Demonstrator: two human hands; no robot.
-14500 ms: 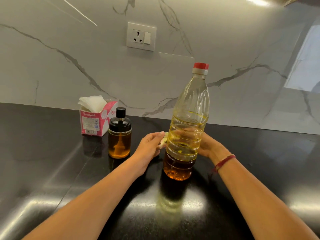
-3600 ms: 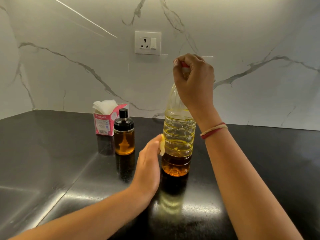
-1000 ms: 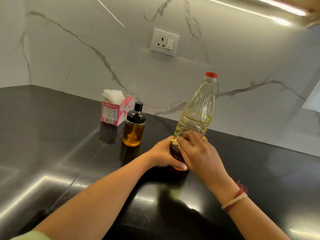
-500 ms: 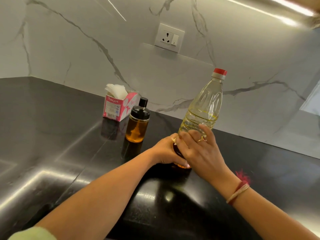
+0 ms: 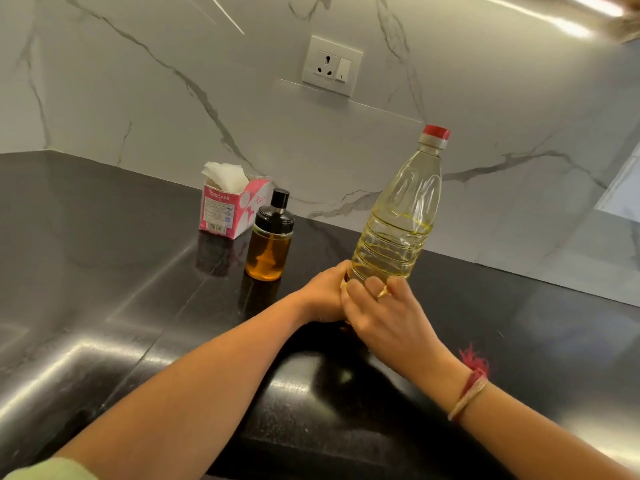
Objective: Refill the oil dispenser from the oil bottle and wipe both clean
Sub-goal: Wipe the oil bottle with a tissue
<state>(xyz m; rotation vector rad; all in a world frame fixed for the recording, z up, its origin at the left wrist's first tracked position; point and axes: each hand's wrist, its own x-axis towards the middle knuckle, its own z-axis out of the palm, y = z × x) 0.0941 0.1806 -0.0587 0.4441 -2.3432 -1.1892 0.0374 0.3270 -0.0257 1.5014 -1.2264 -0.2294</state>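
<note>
1. The oil bottle (image 5: 398,216) stands upright on the dark surface (image 5: 104,271). Its red cap (image 5: 435,132) is seated on the neck, and pale oil is seen up to about the middle of its body.
2. The bottle's lower part is enclosed by both hands. The left hand (image 5: 325,296) is curled round it from the left and the right hand (image 5: 384,317) from the front, so each grip is clamped on the bottle.
3. A small pale wad (image 5: 344,285), judged to be a tissue, shows between the two hands against the bottle's wall. Whether it is pinched or only pressed there cannot be told.
4. The oil dispenser (image 5: 269,247) stands to the left of the bottle, apart from it and touched by neither hand. Its black lid (image 5: 275,216) is fitted, and most of its glass body is filled with amber oil.
5. A pink tissue box (image 5: 230,211) sits further left of the bottle, just behind the dispenser, with white sheets standing out of its top.
6. The refill is judged to be done, since both vessels are closed and the dispenser looks nearly full.
7. The wiping of the bottle is judged to be in hand, low on its body.
8. Whether the dispenser has been wiped cannot be read from its glass. That wipe, if owed, and the rest of the bottle's body are judged to remain.
</note>
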